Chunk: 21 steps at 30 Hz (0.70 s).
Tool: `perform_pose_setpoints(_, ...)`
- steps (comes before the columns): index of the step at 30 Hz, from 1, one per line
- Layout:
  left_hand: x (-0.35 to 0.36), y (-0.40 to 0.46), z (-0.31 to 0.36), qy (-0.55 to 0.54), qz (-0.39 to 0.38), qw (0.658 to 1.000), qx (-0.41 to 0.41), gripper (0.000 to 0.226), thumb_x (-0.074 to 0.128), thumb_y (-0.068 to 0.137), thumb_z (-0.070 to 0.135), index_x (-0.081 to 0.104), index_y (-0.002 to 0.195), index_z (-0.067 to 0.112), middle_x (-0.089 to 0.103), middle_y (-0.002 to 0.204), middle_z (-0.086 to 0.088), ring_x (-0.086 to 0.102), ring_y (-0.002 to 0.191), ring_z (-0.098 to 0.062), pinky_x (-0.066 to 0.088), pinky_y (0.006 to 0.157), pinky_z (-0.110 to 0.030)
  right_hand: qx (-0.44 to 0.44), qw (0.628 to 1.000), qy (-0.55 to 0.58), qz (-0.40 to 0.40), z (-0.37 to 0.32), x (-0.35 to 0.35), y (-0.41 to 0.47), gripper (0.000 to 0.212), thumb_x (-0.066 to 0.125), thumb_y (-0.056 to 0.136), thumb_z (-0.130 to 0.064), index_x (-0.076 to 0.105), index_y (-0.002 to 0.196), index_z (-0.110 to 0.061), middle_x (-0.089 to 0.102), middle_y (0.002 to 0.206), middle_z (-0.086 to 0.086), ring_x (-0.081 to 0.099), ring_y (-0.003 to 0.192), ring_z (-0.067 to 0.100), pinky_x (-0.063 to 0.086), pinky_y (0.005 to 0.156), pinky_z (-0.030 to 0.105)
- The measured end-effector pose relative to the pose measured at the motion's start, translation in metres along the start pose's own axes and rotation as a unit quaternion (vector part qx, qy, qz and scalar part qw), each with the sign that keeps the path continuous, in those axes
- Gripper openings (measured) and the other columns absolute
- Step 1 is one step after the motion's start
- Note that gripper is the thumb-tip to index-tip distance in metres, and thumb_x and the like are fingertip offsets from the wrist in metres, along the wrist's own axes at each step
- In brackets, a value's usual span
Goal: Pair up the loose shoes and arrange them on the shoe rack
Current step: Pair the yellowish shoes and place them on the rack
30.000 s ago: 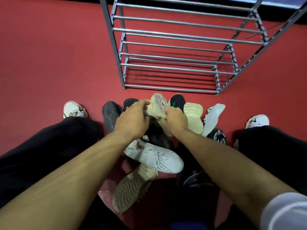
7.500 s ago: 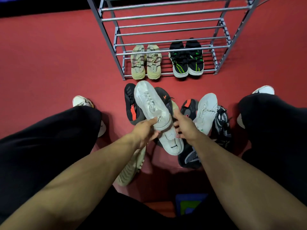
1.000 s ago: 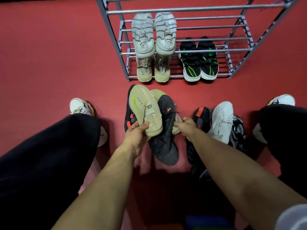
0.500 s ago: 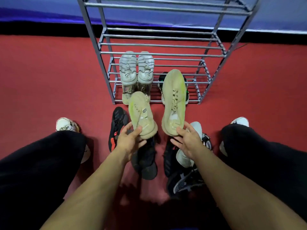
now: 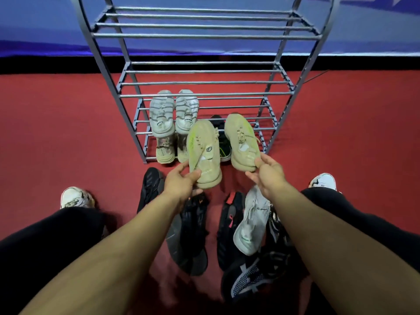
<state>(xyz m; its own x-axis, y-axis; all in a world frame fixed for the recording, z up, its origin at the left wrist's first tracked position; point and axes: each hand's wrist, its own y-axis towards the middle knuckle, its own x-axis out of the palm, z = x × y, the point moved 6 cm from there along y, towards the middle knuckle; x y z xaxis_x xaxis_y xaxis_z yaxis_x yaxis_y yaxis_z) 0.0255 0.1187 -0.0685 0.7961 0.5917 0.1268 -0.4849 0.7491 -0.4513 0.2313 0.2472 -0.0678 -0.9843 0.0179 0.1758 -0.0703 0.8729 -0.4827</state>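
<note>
**Beige pair held before the rack**

A black-green pair (image 5: 223,146) on the bottom shelf is mostly hidden behind the beige shoes. The left hand (image 5: 181,181) grips one beige shoe (image 5: 203,153) by its heel; the right hand (image 5: 269,172) pinches the other (image 5: 242,142). The metal-barred shoe rack (image 5: 204,95) has bare upper shelves.

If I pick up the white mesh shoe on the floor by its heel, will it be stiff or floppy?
The white mesh shoe probably bends somewhat: its upper looks like thin knit. It is likely light, since it rests tilted on the black shoes under it. Lifting it may shift that pile.
</note>
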Motion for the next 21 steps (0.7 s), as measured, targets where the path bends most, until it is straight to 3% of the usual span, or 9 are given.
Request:
perform_pose_setpoints(2, 0.013, 0.024, 0.013, 0.013, 0.001, 1.000, 0.005, 0.052, 0.065, 0.090, 0.010, 0.047, 0.139, 0.017, 0.070, 0.090, -0.004, 0.067, 0.068, -0.021, 0.060, 0.054, -0.029, -0.008, 1.000, 0.010, 0.008, -0.015, 0.006, 0.024, 0.034, 0.049, 0.102, -0.011, 0.054, 0.135, -0.013, 0.063, 0.116, 0.006, 0.066, 0.106, 0.026, 0.061, 0.067, 0.027)
perform_pose_setpoints(6, 0.047, 0.086, 0.029, 0.032, 0.002, 0.999, 0.019, 0.049, 0.063, 0.092, 0.012, 0.047, 0.138, 0.016, 0.067, 0.113, -0.012, 0.066, 0.069, -0.019, 0.060, 0.054, -0.031, -0.023, 0.999, -0.012, 0.024, -0.031, 0.016, 0.084, 0.032, 0.049, 0.101, -0.012, 0.056, 0.133, -0.014, 0.064, 0.126, 0.009, 0.066, 0.108, 0.027, 0.060, 0.070, 0.031)
perform_pose_setpoints(11, 0.086, 0.167, 0.046, 0.077, 0.001, 0.996, 0.045, 0.044, 0.060, 0.094, 0.018, 0.048, 0.136, 0.018, 0.069, 0.105, -0.008, 0.069, 0.079, -0.026, 0.061, 0.071, -0.043, -0.044, 0.998, -0.040, 0.037, -0.045, 0.033, 0.154, 0.031, 0.051, 0.101, -0.013, 0.056, 0.131, -0.014, 0.061, 0.130, 0.011, 0.066, 0.109, 0.029, 0.058, 0.054, 0.023)
perform_pose_setpoints(16, 0.107, 0.228, 0.064, 0.168, 0.026, 0.982, 0.077, 0.036, 0.060, 0.092, 0.027, 0.054, 0.127, 0.017, 0.069, 0.106, -0.008, 0.068, 0.075, -0.027, 0.061, 0.068, -0.040, -0.034, 0.997, -0.069, 0.022, -0.060, 0.052, 0.202, 0.018, 0.048, 0.102, -0.020, 0.054, 0.119, -0.023, 0.064, 0.125, 0.009, 0.068, 0.103, 0.032, 0.060, 0.053, 0.027)
perform_pose_setpoints(19, 0.104, 0.248, 0.067, 0.244, 0.068, 0.964, 0.080, 0.042, 0.063, 0.084, 0.035, 0.058, 0.123, 0.022, 0.072, 0.102, -0.006, 0.071, 0.081, -0.029, 0.060, 0.078, -0.044, -0.019, 0.992, -0.120, 0.019, -0.060, 0.054, 0.218, 0.027, 0.044, 0.104, -0.025, 0.049, 0.130, -0.023, 0.061, 0.120, 0.006, 0.068, 0.095, 0.030, 0.060, 0.050, 0.030)
perform_pose_setpoints(21, 0.103, 0.251, 0.067, 0.278, 0.077, 0.954, 0.087, 0.042, 0.064, 0.084, 0.036, 0.059, 0.123, 0.022, 0.072, 0.106, -0.002, 0.070, 0.089, -0.026, 0.058, 0.085, -0.041, -0.016, 0.989, -0.148, 0.024, -0.055, 0.049, 0.223, 0.023, 0.041, 0.104, -0.028, 0.049, 0.126, -0.026, 0.062, 0.118, 0.007, 0.068, 0.086, 0.027, 0.058, 0.047, 0.028)
